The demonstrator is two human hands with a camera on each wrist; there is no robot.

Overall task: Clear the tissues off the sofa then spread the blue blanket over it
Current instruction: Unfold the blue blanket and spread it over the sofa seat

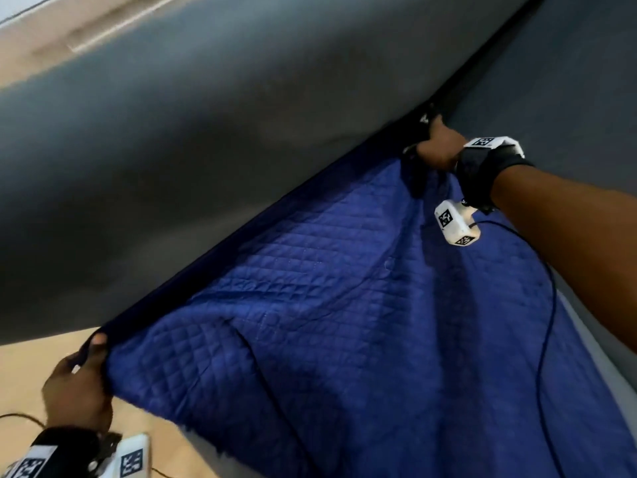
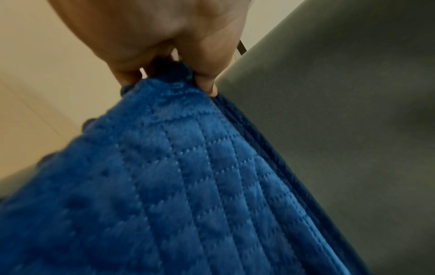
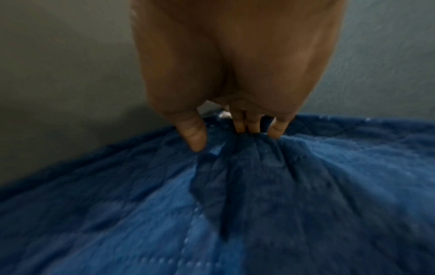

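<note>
Two hands hold one quilted blue blanket (image 1: 344, 322) stretched along its top edge over the grey sofa (image 1: 172, 160).

The left hand (image 1: 77, 391) pinches one corner of the blanket between thumb and curled fingers, out past the sofa's edge over the light wooden floor (image 1: 31, 367). The right hand (image 1: 436, 148) grips bunched fabric of the same edge against the sofa, where two grey surfaces meet at a dark seam.
</note>
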